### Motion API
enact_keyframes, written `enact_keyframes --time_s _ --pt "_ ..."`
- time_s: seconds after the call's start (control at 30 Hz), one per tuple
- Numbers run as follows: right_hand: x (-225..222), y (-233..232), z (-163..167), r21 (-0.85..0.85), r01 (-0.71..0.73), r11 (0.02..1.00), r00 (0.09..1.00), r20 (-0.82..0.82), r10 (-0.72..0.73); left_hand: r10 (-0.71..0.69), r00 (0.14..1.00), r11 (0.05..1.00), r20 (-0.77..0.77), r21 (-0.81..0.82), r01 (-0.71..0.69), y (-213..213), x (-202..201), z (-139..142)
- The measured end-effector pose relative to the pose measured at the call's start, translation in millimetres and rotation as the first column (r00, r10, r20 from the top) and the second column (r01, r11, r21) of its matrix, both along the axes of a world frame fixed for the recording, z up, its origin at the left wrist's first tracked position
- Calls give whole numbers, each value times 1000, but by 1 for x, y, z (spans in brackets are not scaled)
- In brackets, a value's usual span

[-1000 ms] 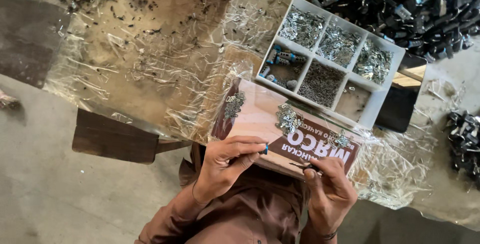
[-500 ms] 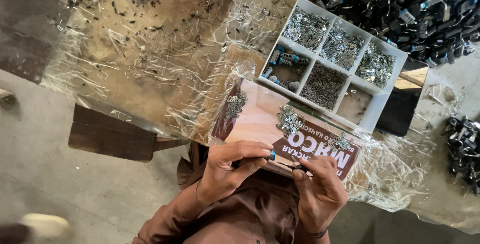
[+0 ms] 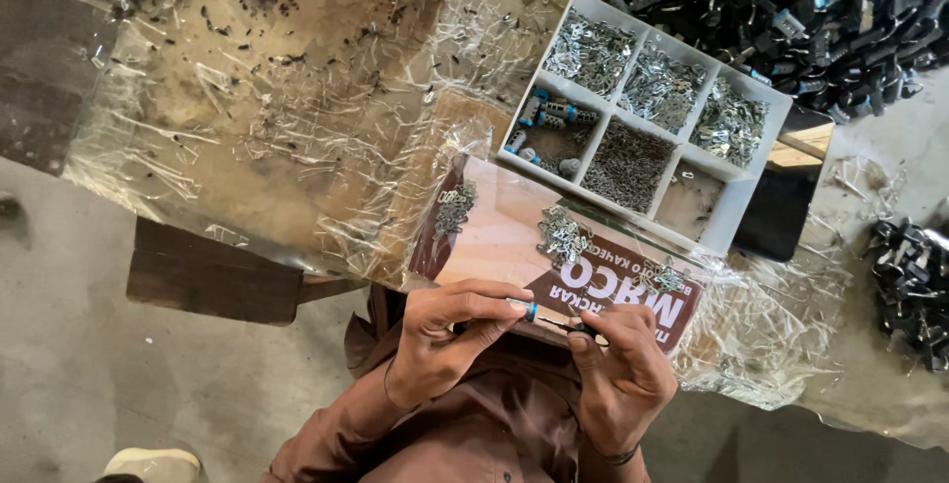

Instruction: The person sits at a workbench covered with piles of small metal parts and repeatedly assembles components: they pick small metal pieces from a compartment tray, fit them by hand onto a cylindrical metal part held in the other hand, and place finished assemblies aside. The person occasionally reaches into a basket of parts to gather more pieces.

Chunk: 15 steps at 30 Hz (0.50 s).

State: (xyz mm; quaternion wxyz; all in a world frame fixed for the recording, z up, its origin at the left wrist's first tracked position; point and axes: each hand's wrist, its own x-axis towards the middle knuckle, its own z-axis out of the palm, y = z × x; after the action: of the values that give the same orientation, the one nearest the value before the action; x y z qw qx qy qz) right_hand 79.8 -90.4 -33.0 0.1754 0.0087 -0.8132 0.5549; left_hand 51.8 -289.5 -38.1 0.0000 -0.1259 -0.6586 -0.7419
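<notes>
My left hand (image 3: 450, 330) pinches a small blue and silver cylindrical part (image 3: 524, 309) by its end, just below a flat brown cardboard box (image 3: 504, 236). My right hand (image 3: 618, 369) holds a thin dark pin-like piece (image 3: 561, 326) against that part; both hands meet at the box's near edge. Small heaps of metal clips (image 3: 561, 236) lie on the box. Behind it stands a white divided tray (image 3: 736, 208) with several compartments of small metal pieces and a few blue cylinders (image 3: 554, 112).
Crinkled clear plastic sheeting (image 3: 297, 117) covers the brown table. A pile of black parts (image 3: 820, 8) lies at the far right, more black parts (image 3: 909, 275) at the right edge. A dark wooden stool (image 3: 213, 275) stands below the table on the concrete floor.
Both hands have drawn slightly nearer to me and closer together, the right hand's thin piece now meeting the blue part. The view has shifted a little.
</notes>
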Motion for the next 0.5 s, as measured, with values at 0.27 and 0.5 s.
enact_keyframes --time_s 0.27,0.5 --pt "-2 1 6 31 -22 999 1000 -15 22 26 1000 999 -18 -30 -26 4 2 -6" --pt "-3 8 4 10 -72 997 997 37 72 56 987 983 -151 -166 -81 6 4 -3"
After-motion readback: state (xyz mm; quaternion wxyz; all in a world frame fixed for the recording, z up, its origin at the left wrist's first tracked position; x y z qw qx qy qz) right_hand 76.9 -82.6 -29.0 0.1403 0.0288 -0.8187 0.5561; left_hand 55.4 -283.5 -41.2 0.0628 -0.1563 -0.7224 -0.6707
